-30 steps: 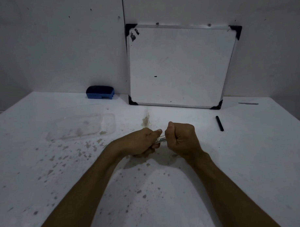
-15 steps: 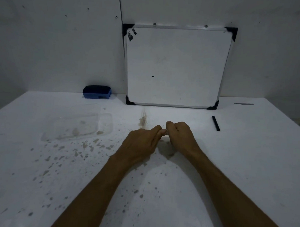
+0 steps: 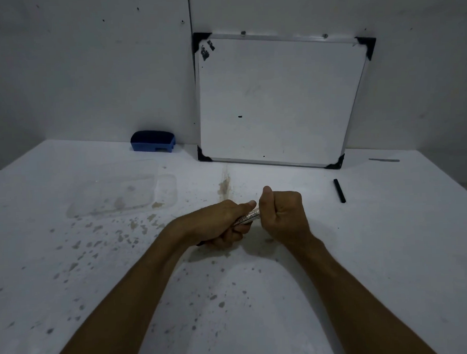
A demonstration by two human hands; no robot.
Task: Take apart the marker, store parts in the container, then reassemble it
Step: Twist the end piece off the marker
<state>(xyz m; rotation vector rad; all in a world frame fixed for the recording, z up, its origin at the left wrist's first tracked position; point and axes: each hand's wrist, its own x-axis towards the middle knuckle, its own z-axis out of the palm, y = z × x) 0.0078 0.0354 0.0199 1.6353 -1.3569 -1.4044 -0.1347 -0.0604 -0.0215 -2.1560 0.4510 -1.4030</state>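
Observation:
Both hands grip one marker point(image 3: 247, 217) above the middle of the table. A short stretch of its white printed barrel shows between them. My left hand point(image 3: 220, 222) is wrapped around the barrel's lower left part, and a dark tip pokes out under that wrist. My right hand point(image 3: 282, 213) is fisted over the upper right end, thumb up, hiding that end. A clear plastic container point(image 3: 116, 192) lies flat on the table to the far left of my hands. A thin black marker part point(image 3: 339, 190) lies alone on the table to the right.
A whiteboard point(image 3: 277, 101) leans against the back wall. A blue eraser point(image 3: 153, 145) sits at the wall to its left. The white table point(image 3: 71, 275) is speckled with brown stains. A thin grey strip point(image 3: 384, 160) lies at the far right.
My hands were pressed close together half a second ago with the marker hidden. Now they sit slightly apart and lower, and the barrel shows between them again.

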